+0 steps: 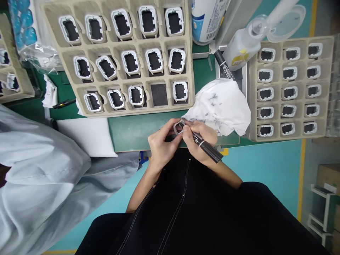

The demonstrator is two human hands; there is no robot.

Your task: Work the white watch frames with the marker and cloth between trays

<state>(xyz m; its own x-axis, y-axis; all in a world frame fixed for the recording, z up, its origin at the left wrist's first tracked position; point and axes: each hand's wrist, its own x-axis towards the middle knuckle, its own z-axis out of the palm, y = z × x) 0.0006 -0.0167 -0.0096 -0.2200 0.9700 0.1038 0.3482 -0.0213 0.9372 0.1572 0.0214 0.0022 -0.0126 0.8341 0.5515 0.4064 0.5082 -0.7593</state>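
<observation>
Between the fingers of my left hand [162,145] is a small silvery watch case frame [178,127], held just above the table's front edge. My right hand [199,138] grips a black marker pen [208,148], its tip end against or close to the frame; my fingers partly hide the contact. Beyond my hands lies a grey pulp tray [127,79] of similar frames, one to a compartment. One compartment [159,95] in its front row has no frame in it. A crumpled white cloth with dark smudges [220,106] lies right beside my right hand.
At the right is a second tray [294,90] with more frames. A pump bottle [243,46], another marker [223,65] and a white canister [205,21] stand or lie behind the cloth. A white sheet [85,136] and a co-worker's pale sleeve [39,170] are at left.
</observation>
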